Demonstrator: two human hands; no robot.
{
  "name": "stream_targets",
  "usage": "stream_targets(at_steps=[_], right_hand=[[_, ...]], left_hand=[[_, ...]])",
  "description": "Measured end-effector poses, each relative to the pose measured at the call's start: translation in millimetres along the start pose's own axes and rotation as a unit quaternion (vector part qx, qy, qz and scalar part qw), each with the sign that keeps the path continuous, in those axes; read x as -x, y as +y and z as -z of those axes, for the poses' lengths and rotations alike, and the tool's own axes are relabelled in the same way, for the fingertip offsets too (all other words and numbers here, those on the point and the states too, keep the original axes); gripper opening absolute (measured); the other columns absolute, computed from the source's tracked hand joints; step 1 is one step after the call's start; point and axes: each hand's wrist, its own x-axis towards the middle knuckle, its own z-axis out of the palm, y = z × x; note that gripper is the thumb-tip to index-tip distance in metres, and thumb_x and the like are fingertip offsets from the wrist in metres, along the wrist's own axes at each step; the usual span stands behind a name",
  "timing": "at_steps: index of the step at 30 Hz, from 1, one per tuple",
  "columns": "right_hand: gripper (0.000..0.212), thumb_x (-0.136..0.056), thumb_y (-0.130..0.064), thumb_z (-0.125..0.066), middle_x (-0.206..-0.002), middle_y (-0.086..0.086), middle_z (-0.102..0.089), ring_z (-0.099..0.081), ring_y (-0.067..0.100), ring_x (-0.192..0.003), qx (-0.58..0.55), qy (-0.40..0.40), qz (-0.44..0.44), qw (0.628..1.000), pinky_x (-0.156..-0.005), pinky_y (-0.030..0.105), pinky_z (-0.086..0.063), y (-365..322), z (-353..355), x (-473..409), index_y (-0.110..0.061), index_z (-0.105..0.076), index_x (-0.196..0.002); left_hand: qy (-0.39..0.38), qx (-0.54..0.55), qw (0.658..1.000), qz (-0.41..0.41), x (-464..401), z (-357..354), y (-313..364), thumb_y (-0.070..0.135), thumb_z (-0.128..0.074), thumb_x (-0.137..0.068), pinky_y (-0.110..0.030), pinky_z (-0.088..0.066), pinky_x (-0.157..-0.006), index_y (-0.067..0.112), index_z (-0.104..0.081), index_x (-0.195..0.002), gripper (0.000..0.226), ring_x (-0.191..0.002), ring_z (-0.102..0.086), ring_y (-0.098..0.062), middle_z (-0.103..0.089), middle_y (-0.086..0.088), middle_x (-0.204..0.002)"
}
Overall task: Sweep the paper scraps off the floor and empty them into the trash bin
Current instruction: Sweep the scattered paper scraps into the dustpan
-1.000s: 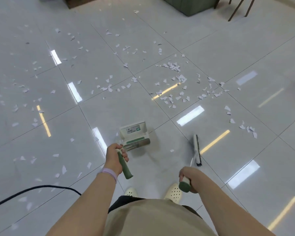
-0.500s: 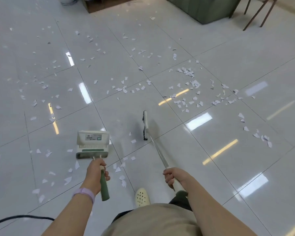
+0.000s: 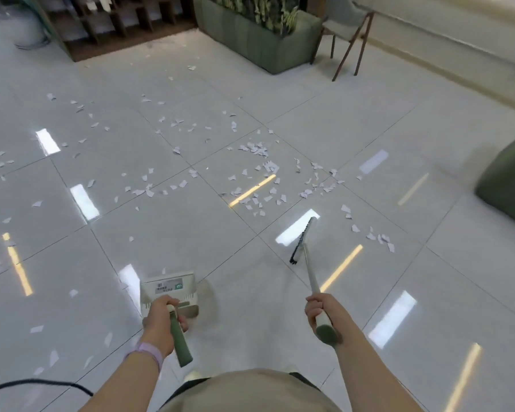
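Left hand grips dustpan handle; right hand grips broom, bristles seemingly touching floor

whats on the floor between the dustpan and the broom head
In the head view, only bare glossy tile lies between the dustpan and the broom head; the paper scraps sit farther out.

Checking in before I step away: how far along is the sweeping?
Early. Nothing looks collected: paper scraps lie all over the floor. In hand: left hand grips the dustpan, right hand the broom. Left: sweeping and emptying; no bin in view.
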Motion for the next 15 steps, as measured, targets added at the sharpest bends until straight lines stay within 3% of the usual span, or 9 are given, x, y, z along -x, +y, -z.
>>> stream_targets(at_steps=[2,6,12,15], right_hand=[[0.02,-0.093,0.004,-0.044,-0.053,-0.002,-0.036,-0.036,0.006,-0.032,0.015,0.03,0.034,0.999,-0.027,0.016,-0.031,-36,31,14,-0.014,-0.037,-0.089],[0.014,-0.092,0.006,-0.048,-0.055,0.001,-0.039,-0.038,0.007,-0.034,0.045,0.092,0.105,0.989,-0.028,0.017,-0.033,-93,80,41,-0.008,-0.045,-0.092],[0.013,-0.091,0.006,-0.049,-0.053,0.002,-0.042,-0.039,0.009,-0.035,0.031,0.146,0.158,0.976,-0.03,0.017,-0.033,-151,120,66,-0.007,-0.048,-0.09],[0.013,-0.091,0.006,-0.049,-0.051,0.003,-0.042,-0.038,0.01,-0.034,0.028,0.169,0.17,0.97,-0.032,0.016,-0.033,-178,122,67,-0.006,-0.047,-0.085]], left_hand=[[-0.034,-0.017,0.999,0.015,5,-48,-18,0.009,-0.052,-0.074,-0.021,-0.035,-0.039,0.006,-0.053,-0.103,0.029,-0.04,-0.035,-0.016,-0.045,-0.006,-0.065],[-0.108,-0.072,0.991,0.038,24,-150,-44,0.008,-0.05,-0.072,-0.022,-0.032,-0.038,0.008,-0.048,-0.087,0.016,-0.041,-0.032,-0.017,-0.036,-0.003,-0.059],[-0.222,-0.158,0.96,0.06,53,-287,-51,0.01,-0.054,-0.057,-0.019,-0.03,-0.039,0.01,-0.046,-0.087,0.031,-0.043,-0.033,-0.013,-0.036,-0.001,-0.062],[-0.275,-0.239,0.93,0.057,56,-347,-50,0.01,-0.051,-0.072,-0.02,-0.035,-0.042,0.008,-0.053,-0.094,0.022,-0.045,-0.037,-0.013,-0.043,-0.002,-0.062]])
